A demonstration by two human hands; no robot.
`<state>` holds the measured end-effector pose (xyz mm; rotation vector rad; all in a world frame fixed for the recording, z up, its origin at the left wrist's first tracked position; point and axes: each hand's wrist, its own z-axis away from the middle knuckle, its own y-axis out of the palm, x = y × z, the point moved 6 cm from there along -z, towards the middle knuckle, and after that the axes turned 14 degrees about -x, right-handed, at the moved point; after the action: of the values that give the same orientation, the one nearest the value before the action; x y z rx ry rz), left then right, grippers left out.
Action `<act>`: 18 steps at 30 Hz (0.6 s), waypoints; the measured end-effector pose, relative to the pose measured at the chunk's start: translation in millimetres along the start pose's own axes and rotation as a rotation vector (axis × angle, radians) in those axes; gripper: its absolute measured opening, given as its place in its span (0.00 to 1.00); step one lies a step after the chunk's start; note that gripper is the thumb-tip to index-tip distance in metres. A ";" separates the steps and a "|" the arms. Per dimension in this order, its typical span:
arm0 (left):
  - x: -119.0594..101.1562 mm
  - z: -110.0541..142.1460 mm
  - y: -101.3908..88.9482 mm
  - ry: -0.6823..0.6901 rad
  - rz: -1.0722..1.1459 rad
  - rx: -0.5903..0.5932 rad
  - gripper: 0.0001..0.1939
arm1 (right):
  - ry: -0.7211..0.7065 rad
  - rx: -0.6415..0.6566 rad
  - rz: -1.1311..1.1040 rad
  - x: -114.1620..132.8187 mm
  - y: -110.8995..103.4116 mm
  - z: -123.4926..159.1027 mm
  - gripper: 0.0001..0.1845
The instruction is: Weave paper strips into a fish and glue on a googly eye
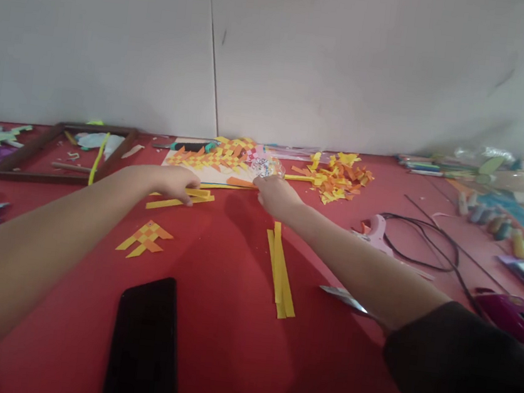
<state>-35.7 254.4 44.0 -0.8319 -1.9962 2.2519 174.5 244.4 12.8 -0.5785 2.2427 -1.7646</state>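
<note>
My left hand point(175, 181) reaches far across the red table point(221, 343), its fingers lying on a small stack of yellow paper strips point(186, 199). My right hand point(277, 196) is stretched out beside it, fingers closed near a small clear packet of shiny bits point(265, 167) and an orange strip point(241, 182); what it grips is unclear. Just beyond both hands lies a pile of woven yellow-and-orange paper pieces point(219, 152). One small woven paper fish point(145, 238) rests nearer to me, left of centre.
A black phone point(145, 341) lies close to me. Long yellow strips point(281, 268) sit at centre, paper scraps point(340, 175) beyond. A wooden frame point(59, 151) is at left. Black cable point(427, 244), pink tool point(374, 227), markers point(491, 219) and scissors' blade point(345, 299) lie right.
</note>
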 end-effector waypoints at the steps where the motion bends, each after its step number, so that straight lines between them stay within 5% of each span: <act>1: 2.5 0.4 2.7 -0.007 -0.022 0.013 0.11 | -0.003 0.016 0.023 0.9 2.9 -1.0 0.18; 10: 7.2 17.3 2.8 -0.062 0.011 0.010 0.18 | -0.009 0.040 0.000 -3.4 6.4 -7.9 0.19; 15: -19.2 34.2 4.6 -0.156 0.277 -0.210 0.22 | 0.106 -0.063 -0.173 -2.9 -10.1 -6.7 0.11; 18: -47.0 53.2 23.3 -0.261 0.560 -0.341 0.25 | 0.205 -0.173 -0.353 9.9 -31.4 12.2 0.14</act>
<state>-8.9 184.7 42.0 -1.3329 -2.5843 2.4185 175.8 223.2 40.8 -0.9168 2.5819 -1.8722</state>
